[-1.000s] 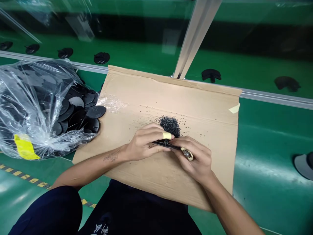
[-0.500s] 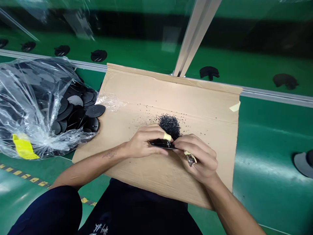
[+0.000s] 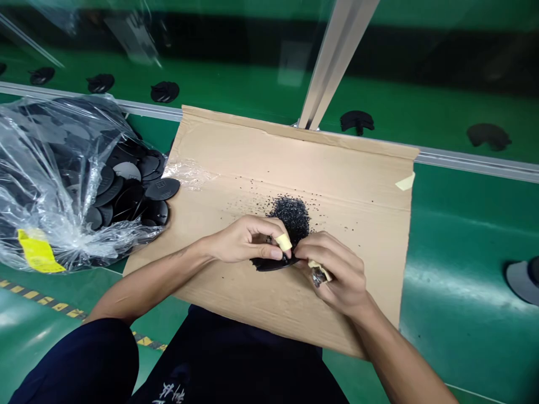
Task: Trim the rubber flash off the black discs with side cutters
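Observation:
A thin black plastic disc (image 3: 269, 264) is between my hands, above the cardboard. My left hand (image 3: 248, 241) is closed in a pinch over the disc's upper face, yellow tape wrapped on a finger; what is between its fingertips is too small to make out. My right hand (image 3: 337, 269) grips the disc's right edge with its fingertips. A shiny dark object (image 3: 320, 275) pokes out of that hand beside more yellow tape; its kind is hidden. Just beyond the hands lies a heap of small black bits (image 3: 292, 216), with loose ones scattered around it.
The cardboard sheet (image 3: 357, 185) lies under the work. At left stands a clear plastic bag (image 3: 37, 163) with many black discs (image 3: 162, 189) spilling from its mouth. A metal-framed glass panel with an upright post (image 3: 337, 62) borders the back. A grey-and-black object (image 3: 524, 280) sits at far right.
My left hand has shifted from holding the disc's left side to pinching above its upper face. The disc has tilted and moved slightly left and down. My right hand has moved slightly left.

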Available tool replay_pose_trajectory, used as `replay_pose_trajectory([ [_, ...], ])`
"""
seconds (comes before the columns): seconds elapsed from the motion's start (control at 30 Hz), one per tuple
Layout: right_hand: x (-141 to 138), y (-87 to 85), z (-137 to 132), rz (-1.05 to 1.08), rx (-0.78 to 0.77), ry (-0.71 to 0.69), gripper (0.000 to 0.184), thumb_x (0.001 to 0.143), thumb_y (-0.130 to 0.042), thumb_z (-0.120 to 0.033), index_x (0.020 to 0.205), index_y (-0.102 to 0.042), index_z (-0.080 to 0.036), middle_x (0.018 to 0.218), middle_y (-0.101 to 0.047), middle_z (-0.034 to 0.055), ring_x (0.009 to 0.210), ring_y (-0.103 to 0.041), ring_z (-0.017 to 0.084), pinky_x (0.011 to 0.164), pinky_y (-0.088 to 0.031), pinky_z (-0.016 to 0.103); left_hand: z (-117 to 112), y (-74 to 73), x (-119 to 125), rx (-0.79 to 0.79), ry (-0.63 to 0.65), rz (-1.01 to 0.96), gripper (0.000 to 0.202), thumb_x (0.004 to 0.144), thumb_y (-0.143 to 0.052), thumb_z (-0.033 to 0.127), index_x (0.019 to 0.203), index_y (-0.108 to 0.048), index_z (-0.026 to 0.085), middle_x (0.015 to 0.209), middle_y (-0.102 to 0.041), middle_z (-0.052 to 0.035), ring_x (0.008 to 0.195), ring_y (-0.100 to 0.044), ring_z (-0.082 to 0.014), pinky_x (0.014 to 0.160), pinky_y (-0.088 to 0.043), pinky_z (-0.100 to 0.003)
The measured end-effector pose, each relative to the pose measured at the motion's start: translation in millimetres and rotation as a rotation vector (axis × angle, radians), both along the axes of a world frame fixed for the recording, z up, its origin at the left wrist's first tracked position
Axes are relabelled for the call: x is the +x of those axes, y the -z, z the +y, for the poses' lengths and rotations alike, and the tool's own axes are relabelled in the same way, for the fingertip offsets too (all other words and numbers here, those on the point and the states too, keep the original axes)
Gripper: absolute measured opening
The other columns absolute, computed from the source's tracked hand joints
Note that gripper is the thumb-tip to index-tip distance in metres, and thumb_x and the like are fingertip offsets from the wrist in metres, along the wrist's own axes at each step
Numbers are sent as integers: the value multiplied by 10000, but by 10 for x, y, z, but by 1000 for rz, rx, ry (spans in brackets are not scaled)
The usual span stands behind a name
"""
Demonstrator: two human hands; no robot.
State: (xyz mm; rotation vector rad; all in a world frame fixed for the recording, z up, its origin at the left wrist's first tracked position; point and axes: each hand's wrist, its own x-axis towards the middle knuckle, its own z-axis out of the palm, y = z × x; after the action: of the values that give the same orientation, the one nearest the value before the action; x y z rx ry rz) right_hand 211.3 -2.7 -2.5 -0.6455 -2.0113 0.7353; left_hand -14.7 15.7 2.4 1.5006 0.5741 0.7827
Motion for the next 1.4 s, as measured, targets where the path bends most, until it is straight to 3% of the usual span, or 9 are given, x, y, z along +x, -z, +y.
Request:
replay_pose_trajectory([
  [0.17, 11, -15, -12, -25, -26, -44, 219, 884, -632, -32, 1033, -629, -193, 894, -686, 75, 774, -668, 184, 646, -565, 333, 22, -48, -43, 83, 48, 77, 203, 962, -681, 336, 919, -768, 157, 886, -731, -88, 833, -659, -149, 804, -543, -279],
  [0.4, -2, 30, -26, -42, 84, 38, 222, 881, -638, -35, 1044, -642, -185, 896, -704, 84, 799, -685, 206, 679, -588, 367, 6, -8, -8, 88, -2, 17, 191, 955, -694, 323, 901, -769, 155, 878, -732, -82, 837, -671, -144, 805, -546, -266],
  [0.53, -15, 52, -28, 0, 145, 208, 200, 889, -669, -76, 1043, -644, -201, 884, -694, 73, 777, -678, 200, 657, -585, 354, -49, 41, 50, -11, -95, -59, 439, 992, -558, 545, 1061, -774, 168, 1020, -740, -119, 959, -708, -179, 853, -570, -295],
  [0.6, -6, 42, -23, -4, 140, 260, 210, 881, -688, -78, 1044, -645, -203, 881, -688, 72, 778, -673, 200, 640, -577, 343, -90, 75, 80, -14, -144, -64, 515, 936, -603, 614, 1190, -735, 187, 1131, -736, -126, 1036, -713, -201, 904, -577, -314],
  [0.7, 22, 12, 1, -17, 85, 233, 213, 876, -691, -73, 1038, -653, -207, 890, -691, 68, 779, -675, 196, 634, -569, 335, -140, 119, 112, 102, -314, 6, 387, 863, -790, 424, 1165, -731, 190, 1052, -762, -82, 946, -726, -167, 846, -583, -257],
  [0.83, 59, -16, 55, -62, 30, 241, 236, 889, -637, -56, 1061, -660, -216, 903, -707, 64, 800, -684, 200, 631, -551, 332, -146, 117, 115, 306, -457, 75, 175, 894, -766, 269, 1031, -755, 161, 926, -768, -61, 847, -719, -143, 796, -576, -247],
  [1.07, 89, 16, 95, -374, 118, 276, 224, 914, -555, -85, 1075, -677, -180, 891, -716, 88, 790, -647, 223, 678, -515, 359, -135, 85, 102, 451, -406, 80, 198, 892, -761, 233, 1076, -735, 165, 902, -759, -63, 830, -702, -148, 769, -572, -276],
  [1.4, 110, 15, 91, -445, 185, 306, 221, 924, -559, -102, 1085, -683, -189, 868, -712, 74, 750, -604, 204, 665, -470, 341, -143, 108, 104, 470, -403, 95, 187, 906, -753, 271, 1058, -734, 165, 902, -760, -74, 828, -692, -158, 765, -573, -295],
])
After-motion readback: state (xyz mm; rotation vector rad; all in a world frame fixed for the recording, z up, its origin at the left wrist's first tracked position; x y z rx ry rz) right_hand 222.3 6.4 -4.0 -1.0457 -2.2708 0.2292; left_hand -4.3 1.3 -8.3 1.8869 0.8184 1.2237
